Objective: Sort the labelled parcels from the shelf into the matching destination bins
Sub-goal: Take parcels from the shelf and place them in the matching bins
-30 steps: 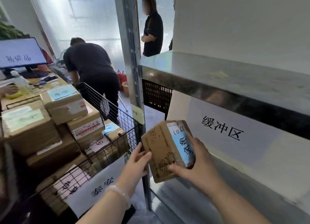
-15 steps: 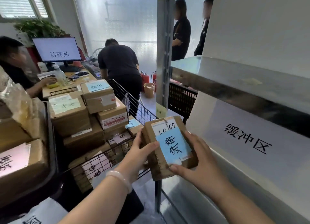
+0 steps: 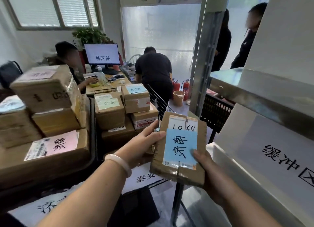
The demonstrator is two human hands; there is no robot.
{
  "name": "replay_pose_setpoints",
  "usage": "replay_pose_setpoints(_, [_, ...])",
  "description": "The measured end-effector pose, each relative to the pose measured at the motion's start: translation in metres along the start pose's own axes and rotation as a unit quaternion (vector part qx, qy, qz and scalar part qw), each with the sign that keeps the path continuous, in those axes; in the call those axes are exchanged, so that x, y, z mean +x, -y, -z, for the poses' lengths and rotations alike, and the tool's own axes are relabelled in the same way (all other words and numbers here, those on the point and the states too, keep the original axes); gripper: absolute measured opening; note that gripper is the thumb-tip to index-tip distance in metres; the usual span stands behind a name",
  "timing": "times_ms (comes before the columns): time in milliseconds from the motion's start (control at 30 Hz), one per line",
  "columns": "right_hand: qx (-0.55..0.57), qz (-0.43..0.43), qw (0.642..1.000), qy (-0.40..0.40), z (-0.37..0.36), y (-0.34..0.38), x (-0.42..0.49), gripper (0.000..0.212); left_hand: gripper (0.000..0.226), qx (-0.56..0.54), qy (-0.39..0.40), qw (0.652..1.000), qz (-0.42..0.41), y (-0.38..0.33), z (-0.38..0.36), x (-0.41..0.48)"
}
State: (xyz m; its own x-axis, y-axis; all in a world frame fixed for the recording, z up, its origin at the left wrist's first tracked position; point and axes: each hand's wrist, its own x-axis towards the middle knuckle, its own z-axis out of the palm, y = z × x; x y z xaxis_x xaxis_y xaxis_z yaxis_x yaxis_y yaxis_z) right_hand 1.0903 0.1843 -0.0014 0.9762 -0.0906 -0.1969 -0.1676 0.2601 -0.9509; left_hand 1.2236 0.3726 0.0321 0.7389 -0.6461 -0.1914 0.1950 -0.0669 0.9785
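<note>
Matt brown cardboard parcel point(image 3: 178, 169) — glossy tape, brushed-metal shelf point(image 3: 254, 89)

Brown cardboard parcel point(image 3: 180, 148), flat and taped, held label-up between the bins and the metal shelf point(image 3: 254, 89); blue label point(image 3: 181, 146) handwritten 济南. Left bin point(image 3: 91, 124), dark-walled, stacked with boxes, one pink-labelled 济南. Wire bin point(image 3: 158, 100) beyond, sign 泰安, also full.

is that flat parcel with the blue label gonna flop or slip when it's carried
Probably stiff: the parcel keeps flat between the left hand and right hand. Likely light, being thin. Its glossy tape may be slightly slippery.
</note>
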Motion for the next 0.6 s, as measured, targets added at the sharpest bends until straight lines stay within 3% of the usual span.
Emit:
replay_pose_setpoints(200, [0.078,0.038,0.996,-0.023,-0.028,0.000,0.014,0.076,0.114,-0.026,-0.063,0.997,-0.022,0.021,0.008,-0.032])
replay_pose_setpoints(333, [0.100,0.047,0.993,-0.034,-0.057,-0.001,0.025,0.075,0.114,-0.068,-0.127,0.989,-0.046,0.030,0.003,-0.052])
replay_pose_setpoints(600, [0.019,0.075,0.997,-0.011,-0.108,0.015,0.051,0.089,0.066,-0.103,-0.207,0.969,-0.087,0.011,0.059,-0.113])
